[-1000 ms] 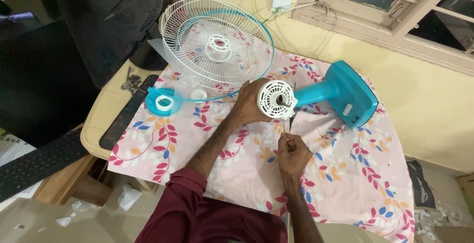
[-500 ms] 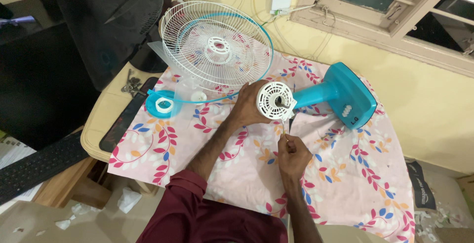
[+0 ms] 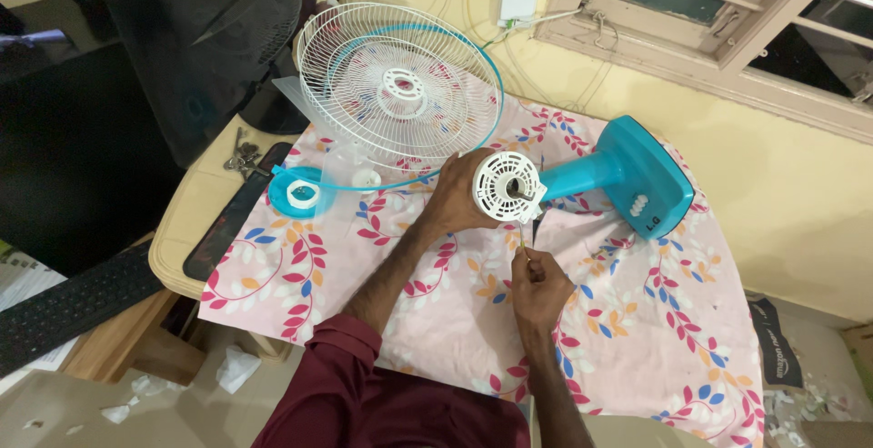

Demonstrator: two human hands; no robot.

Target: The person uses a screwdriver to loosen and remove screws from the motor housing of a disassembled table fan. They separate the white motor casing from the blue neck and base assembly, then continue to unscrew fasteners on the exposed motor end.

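Hands work the fan motor beside grille.

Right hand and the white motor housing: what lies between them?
In the head view, only a thin screwdriver shaft spans the gap, running from the right hand up to the motor housing, which the left hand grips. Floral cloth lies beneath.

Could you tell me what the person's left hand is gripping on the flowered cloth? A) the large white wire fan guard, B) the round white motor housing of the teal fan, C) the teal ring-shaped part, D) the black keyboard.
B: the left hand wraps the side of the round white motor housing, while the right hand holds a thin tool just below it.
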